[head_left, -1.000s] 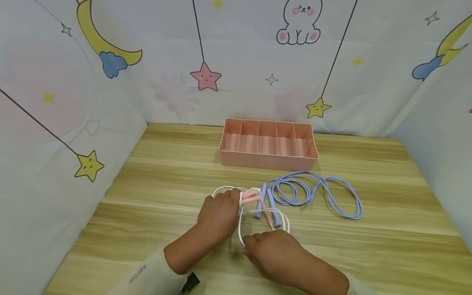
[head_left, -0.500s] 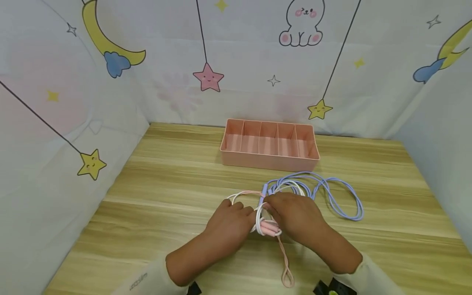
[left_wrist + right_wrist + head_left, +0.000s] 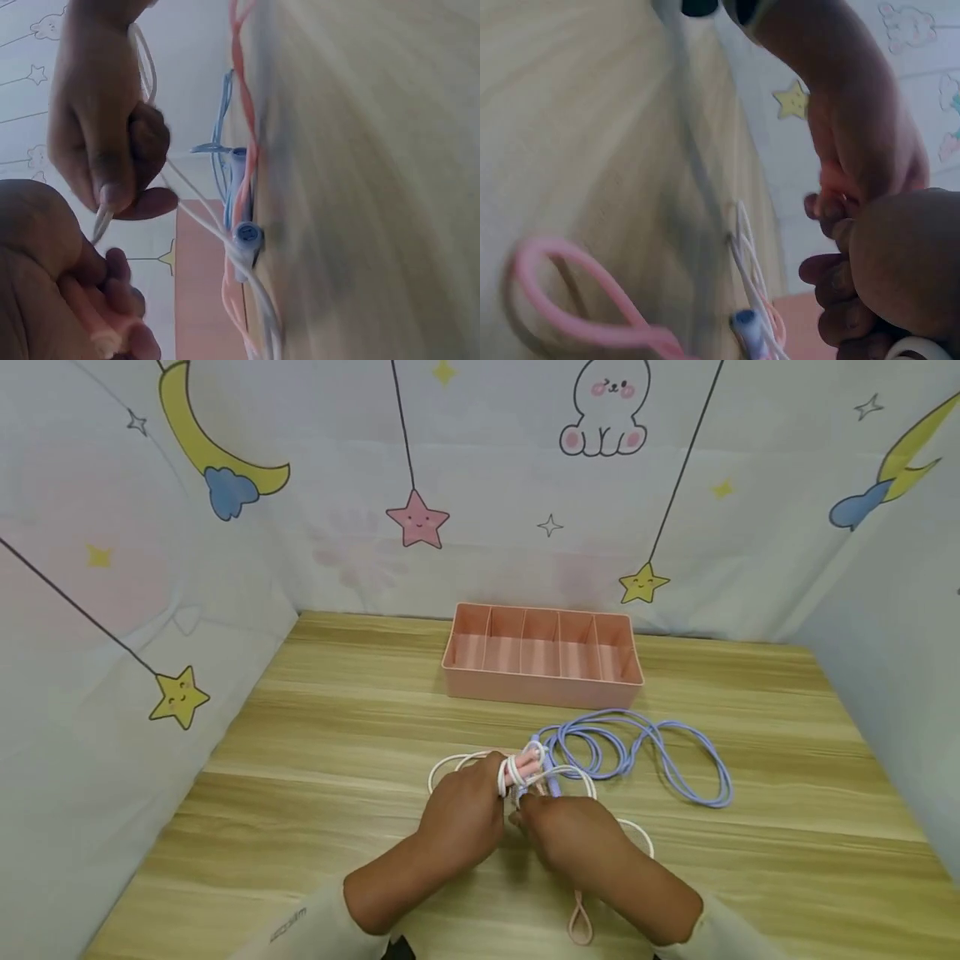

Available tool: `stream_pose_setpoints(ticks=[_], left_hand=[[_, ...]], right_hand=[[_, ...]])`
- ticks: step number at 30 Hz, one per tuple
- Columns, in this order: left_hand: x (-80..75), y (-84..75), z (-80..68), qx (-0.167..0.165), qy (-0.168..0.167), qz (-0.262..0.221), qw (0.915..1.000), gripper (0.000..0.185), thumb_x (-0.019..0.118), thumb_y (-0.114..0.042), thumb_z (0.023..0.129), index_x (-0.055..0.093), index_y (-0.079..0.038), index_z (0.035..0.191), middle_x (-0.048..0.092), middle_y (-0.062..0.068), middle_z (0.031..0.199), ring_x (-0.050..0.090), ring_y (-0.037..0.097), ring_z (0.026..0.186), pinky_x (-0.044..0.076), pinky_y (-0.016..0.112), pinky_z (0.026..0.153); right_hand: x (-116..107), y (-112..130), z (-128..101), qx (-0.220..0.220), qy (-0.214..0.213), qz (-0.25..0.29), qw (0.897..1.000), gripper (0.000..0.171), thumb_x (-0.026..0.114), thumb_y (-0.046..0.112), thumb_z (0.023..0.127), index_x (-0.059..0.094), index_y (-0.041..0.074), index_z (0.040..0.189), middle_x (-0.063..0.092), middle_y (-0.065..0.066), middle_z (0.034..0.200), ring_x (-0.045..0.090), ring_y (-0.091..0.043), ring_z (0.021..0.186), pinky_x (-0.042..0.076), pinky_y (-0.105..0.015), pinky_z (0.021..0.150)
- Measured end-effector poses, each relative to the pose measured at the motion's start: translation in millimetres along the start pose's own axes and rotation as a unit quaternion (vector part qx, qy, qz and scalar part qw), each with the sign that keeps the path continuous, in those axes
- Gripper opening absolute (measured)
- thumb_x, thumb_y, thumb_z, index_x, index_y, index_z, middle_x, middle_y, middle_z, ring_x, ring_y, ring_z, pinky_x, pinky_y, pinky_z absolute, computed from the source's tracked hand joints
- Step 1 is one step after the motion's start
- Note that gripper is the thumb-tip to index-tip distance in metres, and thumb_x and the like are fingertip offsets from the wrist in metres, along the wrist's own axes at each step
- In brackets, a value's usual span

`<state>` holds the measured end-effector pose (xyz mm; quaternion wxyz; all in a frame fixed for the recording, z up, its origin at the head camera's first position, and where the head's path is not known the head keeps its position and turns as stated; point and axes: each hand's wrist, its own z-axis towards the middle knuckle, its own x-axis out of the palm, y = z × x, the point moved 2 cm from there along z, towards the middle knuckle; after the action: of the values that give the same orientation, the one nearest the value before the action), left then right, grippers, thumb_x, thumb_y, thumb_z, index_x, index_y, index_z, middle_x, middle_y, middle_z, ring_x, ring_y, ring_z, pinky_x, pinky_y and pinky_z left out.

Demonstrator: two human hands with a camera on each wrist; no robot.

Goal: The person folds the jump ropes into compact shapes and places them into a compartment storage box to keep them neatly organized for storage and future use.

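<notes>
The left hand (image 3: pixel 463 810) gripped the pink handles (image 3: pixel 519 768) of the white skipping rope (image 3: pixel 450 762) on the wooden table (image 3: pixel 315 752); the right hand (image 3: pixel 573 839) pinched its cord beside them, near the purple skipping rope (image 3: pixel 660 752).

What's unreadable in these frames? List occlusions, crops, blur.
- Head view: left hand and right hand cover the pink and white rope; the wrapping is hidden.
- Left wrist view: table blurred.
- Right wrist view: pink loop blurred; purple handle cut by the bottom edge.
</notes>
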<state>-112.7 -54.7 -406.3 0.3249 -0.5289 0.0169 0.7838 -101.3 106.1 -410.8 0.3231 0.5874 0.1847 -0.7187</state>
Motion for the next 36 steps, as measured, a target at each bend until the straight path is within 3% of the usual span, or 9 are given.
stream_pose_setpoints(ticks=[3,7,10,16,18,22,26,30,36], left_hand=[[2.7,3.1,2.6,-0.042,0.033,0.066,0.9964,0.021,0.074,-0.005,0.081,0.055,-0.009,0.089,0.060,0.005,0.072,0.062,0.024,0.064,0.044,0.040,0.050],[9.8,6.6,2.1,-0.055,0.082,0.155,0.9831,0.021,0.074,-0.011,0.084,0.053,-0.010,0.087,0.061,0.004,0.073,0.062,0.023,0.066,0.041,0.039,0.052],[13.8,8.1,-0.5,-0.036,0.094,0.200,0.9746,0.016,0.070,-0.013,0.088,0.054,-0.011,0.087,0.063,0.004,0.076,0.063,0.023,0.068,0.042,0.039,0.055],[16.7,6.3,-4.7,0.060,0.089,0.249,0.9625,0.022,0.074,-0.029,0.088,0.056,-0.017,0.084,0.061,-0.002,0.077,0.063,0.018,0.072,0.048,0.037,0.063],[16.4,3.6,-5.7,0.114,0.093,0.270,0.9515,0.021,0.074,-0.031,0.088,0.059,-0.019,0.081,0.059,-0.004,0.077,0.061,0.017,0.071,0.048,0.036,0.066],[11.8,-1.3,-7.6,0.206,0.082,0.280,0.9340,0.015,0.069,-0.025,0.092,0.063,-0.021,0.079,0.056,-0.006,0.077,0.054,0.015,0.069,0.047,0.034,0.069],[4.4,-0.4,-9.0,0.209,0.086,0.202,0.9530,0.014,0.068,-0.020,0.095,0.057,-0.016,0.088,0.056,-0.006,0.080,0.052,0.014,0.070,0.042,0.031,0.069],[0.5,1.7,-9.4,0.173,0.121,0.038,0.9768,0.015,0.068,-0.010,0.093,0.054,-0.012,0.099,0.061,-0.004,0.088,0.058,0.013,0.078,0.046,0.030,0.074],[-4.2,2.5,-9.6,0.115,0.159,-0.161,0.9672,0.033,0.060,0.001,0.090,0.053,-0.003,0.122,0.063,0.003,0.106,0.061,0.014,0.098,0.051,0.031,0.089]], right_hand=[[0.9,15.6,-3.9,-0.036,0.028,-0.017,0.999,0.024,0.068,0.020,0.095,0.050,0.015,0.080,0.046,0.008,0.060,0.045,-0.013,0.047,0.039,-0.034,0.044],[-5.9,32.1,-7.6,-0.100,0.053,-0.048,0.992,0.025,0.070,0.019,0.089,0.048,0.015,0.078,0.050,0.008,0.062,0.050,-0.011,0.051,0.040,-0.031,0.046],[-16.7,32.5,-5.3,-0.143,0.004,-0.055,0.988,0.027,0.071,0.021,0.090,0.048,0.017,0.075,0.049,0.009,0.061,0.049,-0.009,0.050,0.039,-0.029,0.044],[-43.9,8.9,6.9,-0.171,-0.138,-0.031,0.975,0.035,0.043,0.030,0.111,0.060,0.013,0.086,0.054,0.007,0.067,0.054,-0.011,0.055,0.042,-0.028,0.047],[-47.4,-1.9,10.5,-0.163,-0.145,-0.032,0.975,0.044,0.032,0.034,0.113,0.063,0.012,0.091,0.057,0.006,0.071,0.057,-0.013,0.058,0.045,-0.030,0.048],[-46.8,-27.6,15.7,-0.094,-0.104,-0.030,0.990,0.029,0.051,0.037,0.108,0.065,0.016,0.093,0.061,0.008,0.074,0.060,-0.013,0.062,0.047,-0.034,0.051],[-37.8,-46.7,15.8,-0.034,-0.058,0.002,0.998,0.012,0.067,0.031,0.098,0.065,0.022,0.091,0.060,0.013,0.074,0.058,-0.009,0.063,0.047,-0.035,0.052],[-26.9,-49.3,13.3,-0.013,-0.031,0.059,0.998,0.006,0.066,0.028,0.100,0.068,0.024,0.095,0.064,0.016,0.078,0.060,-0.007,0.067,0.050,-0.034,0.058],[-18.9,-36.1,9.0,0.005,-0.002,0.061,0.998,0.007,0.071,0.017,0.094,0.068,0.018,0.101,0.064,0.010,0.077,0.058,-0.009,0.064,0.048,-0.032,0.053]])
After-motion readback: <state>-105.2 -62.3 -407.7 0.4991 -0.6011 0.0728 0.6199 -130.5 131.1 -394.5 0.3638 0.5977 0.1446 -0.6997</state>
